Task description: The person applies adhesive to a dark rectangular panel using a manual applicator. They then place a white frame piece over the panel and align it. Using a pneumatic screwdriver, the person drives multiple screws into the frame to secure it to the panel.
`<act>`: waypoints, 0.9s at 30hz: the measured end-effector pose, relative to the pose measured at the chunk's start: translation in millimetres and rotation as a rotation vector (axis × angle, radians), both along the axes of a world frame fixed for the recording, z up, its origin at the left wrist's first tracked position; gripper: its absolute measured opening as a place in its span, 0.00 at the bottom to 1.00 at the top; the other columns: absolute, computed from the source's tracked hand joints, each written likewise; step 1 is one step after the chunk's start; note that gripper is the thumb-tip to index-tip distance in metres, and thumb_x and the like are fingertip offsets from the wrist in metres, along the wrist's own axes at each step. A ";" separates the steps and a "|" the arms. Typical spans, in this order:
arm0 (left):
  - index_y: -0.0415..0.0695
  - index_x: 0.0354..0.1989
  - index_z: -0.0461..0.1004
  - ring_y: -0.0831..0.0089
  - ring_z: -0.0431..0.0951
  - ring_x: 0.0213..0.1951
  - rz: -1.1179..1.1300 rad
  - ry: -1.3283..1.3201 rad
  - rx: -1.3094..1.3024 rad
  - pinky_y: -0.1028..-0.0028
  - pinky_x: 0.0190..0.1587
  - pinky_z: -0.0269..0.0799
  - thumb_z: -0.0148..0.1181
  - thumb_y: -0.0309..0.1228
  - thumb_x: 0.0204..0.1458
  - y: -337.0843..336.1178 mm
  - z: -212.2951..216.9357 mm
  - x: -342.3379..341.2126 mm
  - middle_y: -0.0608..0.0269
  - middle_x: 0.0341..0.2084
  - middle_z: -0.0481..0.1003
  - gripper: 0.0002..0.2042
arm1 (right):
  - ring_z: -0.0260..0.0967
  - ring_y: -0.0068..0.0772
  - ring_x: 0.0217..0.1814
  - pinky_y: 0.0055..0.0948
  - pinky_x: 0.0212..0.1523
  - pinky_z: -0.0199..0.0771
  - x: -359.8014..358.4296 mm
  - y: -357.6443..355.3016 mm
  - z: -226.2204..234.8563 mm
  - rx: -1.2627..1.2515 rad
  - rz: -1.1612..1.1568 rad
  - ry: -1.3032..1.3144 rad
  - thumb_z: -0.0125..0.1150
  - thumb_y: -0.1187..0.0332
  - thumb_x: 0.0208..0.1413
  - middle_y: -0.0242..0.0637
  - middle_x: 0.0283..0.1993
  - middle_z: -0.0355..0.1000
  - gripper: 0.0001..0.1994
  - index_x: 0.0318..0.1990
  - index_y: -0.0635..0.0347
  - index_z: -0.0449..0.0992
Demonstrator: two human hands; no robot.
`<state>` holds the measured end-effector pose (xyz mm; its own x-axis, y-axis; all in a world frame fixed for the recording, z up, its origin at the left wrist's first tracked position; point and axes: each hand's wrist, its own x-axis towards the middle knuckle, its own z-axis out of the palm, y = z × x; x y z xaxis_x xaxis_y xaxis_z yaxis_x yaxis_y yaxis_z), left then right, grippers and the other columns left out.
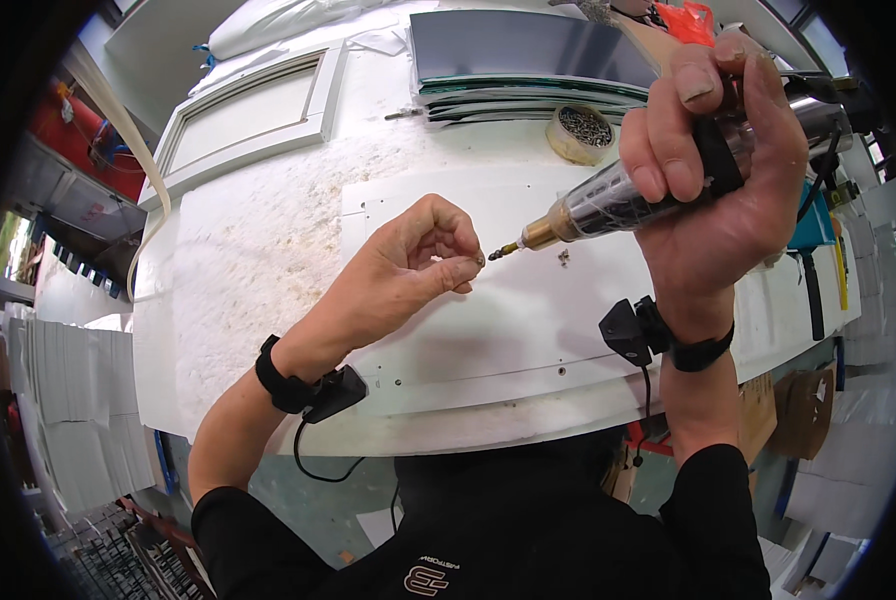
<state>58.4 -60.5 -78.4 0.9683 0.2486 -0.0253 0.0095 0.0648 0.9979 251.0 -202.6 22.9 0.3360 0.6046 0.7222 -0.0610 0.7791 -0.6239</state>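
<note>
Nearest, the person's black-sleeved arms (pixel 713 520) are reaching up over a large flat white panel (pixel 488 340), which is lying on a white workbench (pixel 238 350). Near the panel's close edge, a small dark round hole (pixel 562 371) is showing. Above the panel, the left hand (pixel 413 250) is curling its fingers inward and pinching a tiny brass-coloured metal piece (pixel 481 258) between thumb and fingertips. The right hand (pixel 718 190) is wrapping its bent fingers around a silver cylindrical driver with a brass-coloured nose (pixel 608 200); its slim dark-tipped bit (pixel 506 250) is pointing left, right at the pinched piece, though I cannot tell whether they are touching. To the right of the bit, a little cluster of small metal pieces (pixel 564 258) is lying loose on the panel. At far right, a teal plastic container (pixel 816 222) is standing, its contents hidden from view. Farther back, a round pale open tub (pixel 568 150) is holding a heap of small dark metal screws (pixel 585 124). Just beyond it, a stack of flat grey sheets (pixel 528 50) is resting, while a white rectangular frame (pixel 326 95) is lying to their left.
</note>
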 end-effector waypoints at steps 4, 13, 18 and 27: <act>0.44 0.47 0.68 0.80 0.76 0.40 -0.013 -0.030 -0.052 0.75 0.46 0.76 0.59 0.28 0.65 2.3 -2.7 -5.3 0.66 0.39 0.73 0.07 | 0.53 0.17 0.18 0.21 0.19 0.62 -3.1 9.3 -1.8 0.004 0.035 -0.008 0.42 0.60 0.73 0.33 0.39 0.68 0.14 0.48 0.60 0.69; 0.45 0.47 0.68 0.79 0.77 0.41 0.001 -0.036 -0.165 0.74 0.47 0.76 0.61 0.28 0.64 7.7 -9.3 -12.0 0.67 0.38 0.74 0.08 | 0.53 0.17 0.18 0.22 0.19 0.62 -10.6 19.7 0.4 -0.025 0.054 -0.008 0.43 0.59 0.73 0.33 0.38 0.68 0.14 0.47 0.60 0.69; 0.45 0.46 0.68 0.78 0.78 0.42 0.071 -0.061 -0.210 0.73 0.48 0.78 0.63 0.28 0.63 13.6 -11.4 -14.9 0.67 0.38 0.75 0.09 | 0.55 0.17 0.16 0.21 0.18 0.63 -9.4 35.9 2.1 -0.037 0.075 0.004 0.46 0.58 0.72 0.34 0.36 0.70 0.13 0.45 0.59 0.69; 0.44 0.46 0.71 0.79 0.78 0.47 0.352 -0.015 0.413 0.74 0.52 0.75 0.62 0.21 0.61 33.1 -2.2 -20.4 0.68 0.41 0.76 0.09 | 0.59 0.20 0.13 0.22 0.17 0.62 -59.0 79.3 31.0 -0.358 -0.017 0.113 0.53 0.54 0.69 0.30 0.21 0.64 0.19 0.31 0.59 0.69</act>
